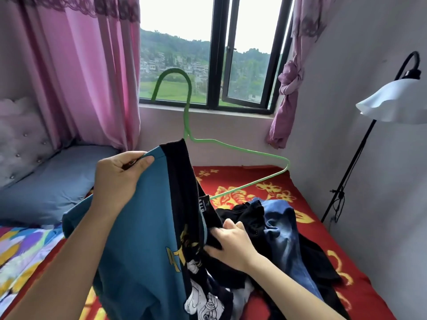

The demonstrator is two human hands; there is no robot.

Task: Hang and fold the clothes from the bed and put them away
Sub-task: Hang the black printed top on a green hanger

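My left hand (117, 181) pinches the shoulder of a teal and black T-shirt (147, 239) and holds it up over the bed. A green wire hanger (235, 148) sits inside the shirt; its hook rises toward the window and one arm sticks out to the right. My right hand (231, 243) grips the black neck edge of the same shirt lower down. Right of that hand lie blue jeans (284, 225) and black clothes (249, 213) in a heap on the red patterned bedspread (254, 181).
A grey-blue pillow (50, 185) lies at the bed's head on the left beside a padded headboard (20, 139). Pink curtains (87, 77) flank the window (215, 54). A black floor lamp with a white shade (392, 100) stands by the right wall.
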